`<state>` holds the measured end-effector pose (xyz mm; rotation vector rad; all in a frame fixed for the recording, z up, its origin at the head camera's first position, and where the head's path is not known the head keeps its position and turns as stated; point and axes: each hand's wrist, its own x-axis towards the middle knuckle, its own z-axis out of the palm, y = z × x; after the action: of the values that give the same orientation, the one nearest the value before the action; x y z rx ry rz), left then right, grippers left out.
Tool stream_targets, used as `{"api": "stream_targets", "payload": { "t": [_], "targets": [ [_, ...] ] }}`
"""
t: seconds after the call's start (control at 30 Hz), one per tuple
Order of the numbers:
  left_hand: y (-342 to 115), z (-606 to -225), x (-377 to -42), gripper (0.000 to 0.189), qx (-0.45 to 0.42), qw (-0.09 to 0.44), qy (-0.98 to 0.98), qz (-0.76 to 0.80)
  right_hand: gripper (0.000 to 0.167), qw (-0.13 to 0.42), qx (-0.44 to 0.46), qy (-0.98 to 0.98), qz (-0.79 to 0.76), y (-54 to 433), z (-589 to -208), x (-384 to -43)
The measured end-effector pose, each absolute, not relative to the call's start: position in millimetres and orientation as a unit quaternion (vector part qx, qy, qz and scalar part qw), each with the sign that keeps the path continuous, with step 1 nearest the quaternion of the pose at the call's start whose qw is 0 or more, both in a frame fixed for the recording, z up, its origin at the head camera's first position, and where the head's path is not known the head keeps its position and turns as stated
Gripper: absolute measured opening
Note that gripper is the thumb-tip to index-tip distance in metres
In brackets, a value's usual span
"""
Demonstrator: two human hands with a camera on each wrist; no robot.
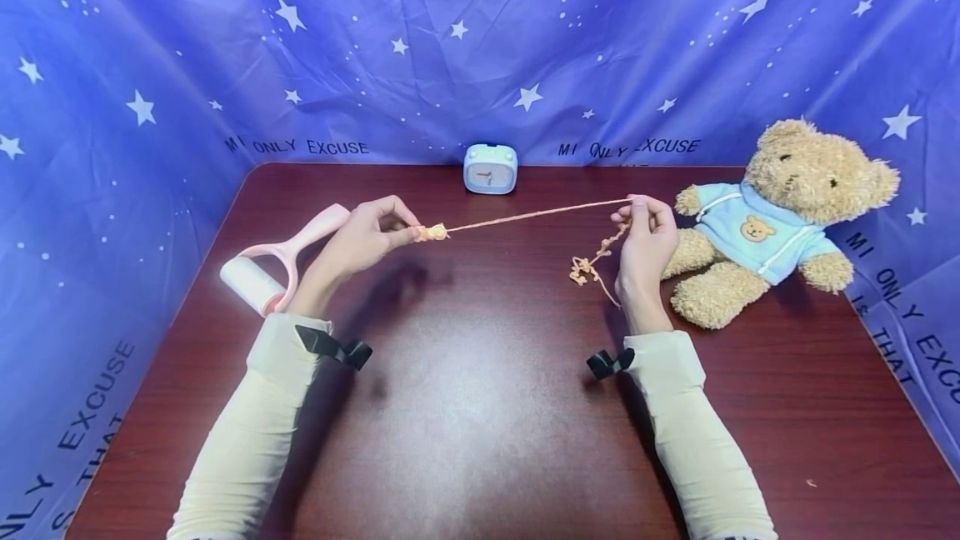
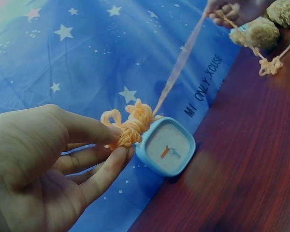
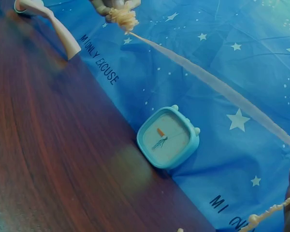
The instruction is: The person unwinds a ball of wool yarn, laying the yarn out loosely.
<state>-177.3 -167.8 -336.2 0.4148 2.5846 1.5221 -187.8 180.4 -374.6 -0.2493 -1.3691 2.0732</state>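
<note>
One orange strand [image 1: 540,213] runs taut between the left hand [image 1: 369,236], its fingers pinching a looped bundle [image 2: 134,126], and the right hand [image 1: 647,248], its fingers holding the strand.

Booth-like setup: starry drapes [image 1: 420,90] surrounding wood-grain table [image 1: 472,407].

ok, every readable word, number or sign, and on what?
"MI ONLY EXCUSE": blue cloth, left of clock.
"MI ONLY EXCUSE": cloth, right of clock; fragment beneath unreadable.
"MI ONLY EXCU": cloth's right side, cut off.
"IS THAT": below it.
"NLY EXCUSE": cloth's left side, cut off.
"S THAT": below it.
Clock dial: too blurred to read.
</note>
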Motion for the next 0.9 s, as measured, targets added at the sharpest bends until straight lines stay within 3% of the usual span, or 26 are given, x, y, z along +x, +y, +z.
{"api": "stream_targets", "payload": {
  "t": [0.6,0.9],
  "targets": [
    [-165,-336,-177,0.013,0.137,0.056,0.856,0.496,0.012,0.138,-0.126,-0.63,0.754,173,-410,-181],
    [-163,-334,-176,0.012,0.141,0.055,0.854,0.497,0.017,0.124,-0.111,-0.678,0.716,164,-418,-179]
  ]
}}
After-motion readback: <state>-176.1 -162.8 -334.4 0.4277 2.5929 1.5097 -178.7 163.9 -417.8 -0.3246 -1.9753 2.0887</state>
